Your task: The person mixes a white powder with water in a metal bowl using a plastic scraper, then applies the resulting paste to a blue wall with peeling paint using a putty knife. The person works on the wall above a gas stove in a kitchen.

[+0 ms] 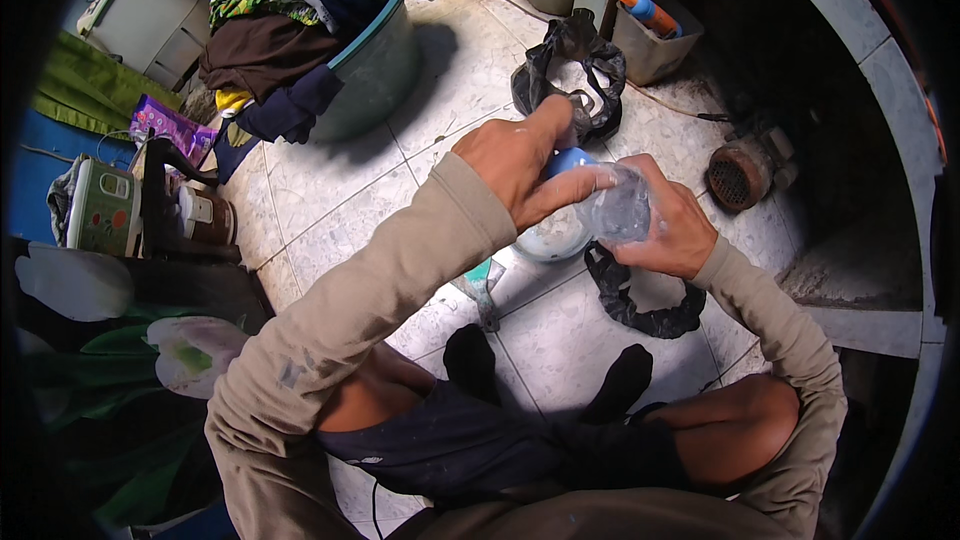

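My left hand (525,162) reaches in over the floor ahead of me, its fingers closed around something that I cannot make out. A blue piece (568,161) shows between its thumb and forefinger. In my right hand (675,225) is a clear plastic cup (618,204), smudged with white, and my left thumb lies across the side of it. Under both hands stands a light-coloured bowl (556,240) with whitish stuff in it, partly hidden. Beyond the hands an open black plastic bag (535,90) holds something white. A second black plastic bag (645,315) lies close to my right wrist.
A teal-and-grey item (482,285) lies by my feet. At the far left is a tub (385,70) heaped with clothes. A rusty motor-like object (740,178) and a grey bin (640,50) with an orange-and-blue bottle stand to the right.
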Motion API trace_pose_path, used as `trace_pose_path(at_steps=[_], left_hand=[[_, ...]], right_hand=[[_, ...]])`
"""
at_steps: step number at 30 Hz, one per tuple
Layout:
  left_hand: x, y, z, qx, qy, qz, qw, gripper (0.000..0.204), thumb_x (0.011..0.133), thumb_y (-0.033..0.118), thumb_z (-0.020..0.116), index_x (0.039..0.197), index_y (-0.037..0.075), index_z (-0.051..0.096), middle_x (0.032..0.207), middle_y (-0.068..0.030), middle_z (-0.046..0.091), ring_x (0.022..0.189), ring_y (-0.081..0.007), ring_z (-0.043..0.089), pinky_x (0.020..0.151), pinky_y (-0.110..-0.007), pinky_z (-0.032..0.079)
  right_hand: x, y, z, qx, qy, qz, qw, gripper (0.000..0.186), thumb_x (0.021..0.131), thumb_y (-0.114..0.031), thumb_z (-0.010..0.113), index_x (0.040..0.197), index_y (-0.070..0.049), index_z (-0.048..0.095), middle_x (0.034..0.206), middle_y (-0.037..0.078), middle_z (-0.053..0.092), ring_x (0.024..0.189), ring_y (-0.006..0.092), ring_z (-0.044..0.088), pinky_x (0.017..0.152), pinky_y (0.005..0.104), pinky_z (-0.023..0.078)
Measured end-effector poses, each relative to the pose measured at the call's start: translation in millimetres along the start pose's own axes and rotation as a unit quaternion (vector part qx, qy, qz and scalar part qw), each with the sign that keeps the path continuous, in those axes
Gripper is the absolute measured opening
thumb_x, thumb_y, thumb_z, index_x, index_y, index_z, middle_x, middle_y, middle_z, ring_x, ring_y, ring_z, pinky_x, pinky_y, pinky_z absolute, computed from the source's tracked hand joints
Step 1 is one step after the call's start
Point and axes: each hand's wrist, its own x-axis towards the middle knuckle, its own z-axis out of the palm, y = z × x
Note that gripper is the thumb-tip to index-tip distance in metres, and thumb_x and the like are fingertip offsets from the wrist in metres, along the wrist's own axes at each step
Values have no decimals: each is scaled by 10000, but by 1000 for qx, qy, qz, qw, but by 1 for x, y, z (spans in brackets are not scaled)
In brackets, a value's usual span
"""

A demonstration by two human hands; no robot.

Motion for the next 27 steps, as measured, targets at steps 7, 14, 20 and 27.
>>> trace_pose_path(at_steps=[7,14,20,27], left_hand=[[8,-2,12,-44,39,-179,982,565,776,531,723,752,0,530,569,-106,537,518,-170,515,487,-331,417],[2,-9,12,-55,41,33,997,386,853,356,683,903,-9,569,747,-117,572,665,-192,542,605,-337,437],[7,-20,1,-103,-31,217,970,331,836,193,690,1112,29,610,943,-101,582,837,-197,540,719,-333,440],[5,-16,-6,-189,-82,157,966,346,834,213,701,1112,26,615,979,-107,621,902,-197,601,797,-333,482]], right_hand=[[-4,-4,5,-205,135,-76,966,736,614,-174,782,1231,-18,411,1010,240,605,893,398,631,765,451,513],[4,-5,-5,24,-21,79,996,685,639,-186,770,1217,-27,437,1048,192,588,931,295,626,808,368,489],[3,-6,-18,198,-163,17,966,704,650,-194,778,1242,-20,438,1086,117,581,1034,179,543,940,331,423],[-3,-1,-10,267,-170,30,948,716,631,-200,785,1234,-15,447,1106,116,567,1053,185,530,954,332,415]])
